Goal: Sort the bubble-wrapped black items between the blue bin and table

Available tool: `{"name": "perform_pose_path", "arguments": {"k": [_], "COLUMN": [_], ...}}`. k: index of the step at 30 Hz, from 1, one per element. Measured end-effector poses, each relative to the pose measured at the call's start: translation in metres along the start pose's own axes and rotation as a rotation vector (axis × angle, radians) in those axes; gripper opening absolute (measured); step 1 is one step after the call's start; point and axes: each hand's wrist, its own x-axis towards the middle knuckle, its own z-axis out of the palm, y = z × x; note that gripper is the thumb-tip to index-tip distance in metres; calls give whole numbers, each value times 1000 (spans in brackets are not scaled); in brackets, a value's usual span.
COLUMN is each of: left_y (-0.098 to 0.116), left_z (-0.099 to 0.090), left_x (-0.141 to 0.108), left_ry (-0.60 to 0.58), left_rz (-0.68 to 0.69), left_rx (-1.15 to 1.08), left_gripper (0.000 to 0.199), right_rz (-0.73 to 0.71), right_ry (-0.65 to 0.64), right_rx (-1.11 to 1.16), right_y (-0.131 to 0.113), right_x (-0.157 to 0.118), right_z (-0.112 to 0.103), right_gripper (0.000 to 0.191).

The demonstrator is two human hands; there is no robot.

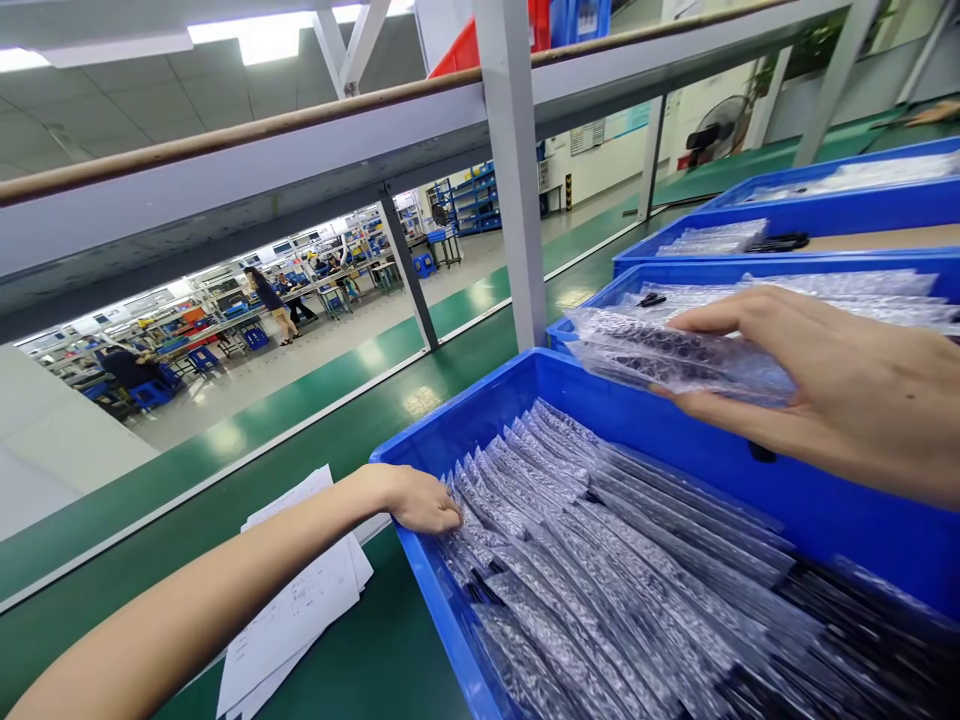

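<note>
Head view: right hand [840, 385] grips a bubble-wrap pouch [675, 355]; left hand [424, 498], seemingly loose, rests on pouches in the blue bin [675, 440]

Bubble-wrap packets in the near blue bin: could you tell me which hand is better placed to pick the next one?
Probably the left hand: it rests empty on the packets; the right hand holds a bundle.

Glossy blue plastic bin [637, 420]; crinkly clear bubble-wrap pouches [600, 560]; matt paper sheets [300, 610].
</note>
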Motion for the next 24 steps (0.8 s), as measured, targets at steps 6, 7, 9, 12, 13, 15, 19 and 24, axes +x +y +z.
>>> {"name": "perform_pose_path", "arguments": {"k": [6,7,9,12,13,15,19,24], "left_y": [7,7,8,8,7,5,0,3], "left_z": [3,3,2,1,1,3,7,3], "left_x": [9,11,15,23,27,35,51,60], "left_ry": [138,129,107,150,178,225,263,432], "left_rz": [117,129,125,52,29,19,91,136], "left_rx": [197,212,192,101,80,76,180,367], "left_gripper": [37,37,34,36,43,56,50,26], "right_rz": [5,3,-10,-27,-30,-40,-45,-41], "right_ry": [-6,3,34,61,61,66,77,74], "right_rx": [-15,-23,-36,-29,-24,-19,-16,5], "right_y": [-2,-2,-2,-3,-4,-5,-6,-5], "right_x": [0,0,0,2,3,5,6,6], "right_z": [-2,-3,-4,-6,-7,-9,-11,-14], "right_gripper": [69,69,68,65,65,65,66,62]}}
